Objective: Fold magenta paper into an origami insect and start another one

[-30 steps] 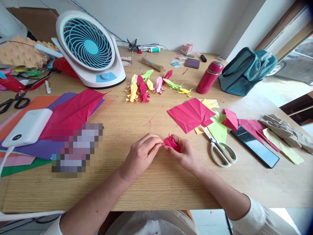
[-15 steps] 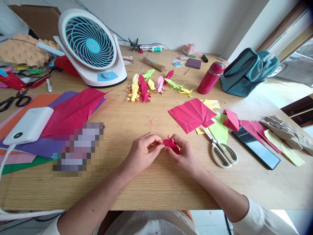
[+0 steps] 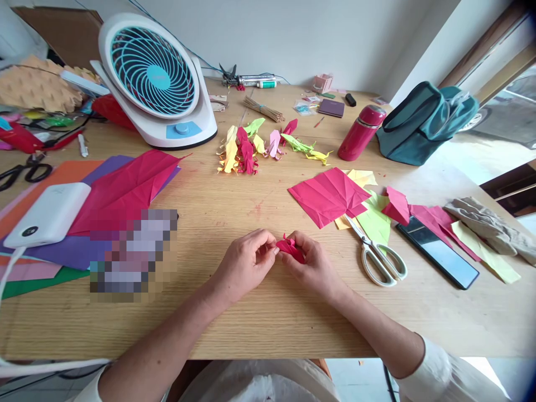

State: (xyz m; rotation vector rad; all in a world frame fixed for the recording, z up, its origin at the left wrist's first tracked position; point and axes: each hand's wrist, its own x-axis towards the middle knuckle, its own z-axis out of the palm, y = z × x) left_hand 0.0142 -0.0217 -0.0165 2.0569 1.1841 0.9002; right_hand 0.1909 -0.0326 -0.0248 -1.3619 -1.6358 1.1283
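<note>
**Daylight from the right, leaning edges**

Bright daylight comes from the opening (image 3: 508, 114) at right, where the ground (image 3: 446, 148) outside washes out nearly to white. The table (image 3: 473, 318) has a pale sheen on that side, and the phone (image 3: 446, 259) reflects light. Shadows are soft. The left hand (image 3: 248, 261) and right hand (image 3: 313, 263) look fairly crisp. Wide-lens distortion tilts the fan (image 3: 158, 77) and bottle (image 3: 362, 134); the right corners darken. A patch (image 3: 134, 254) at left is pixelated.
</note>
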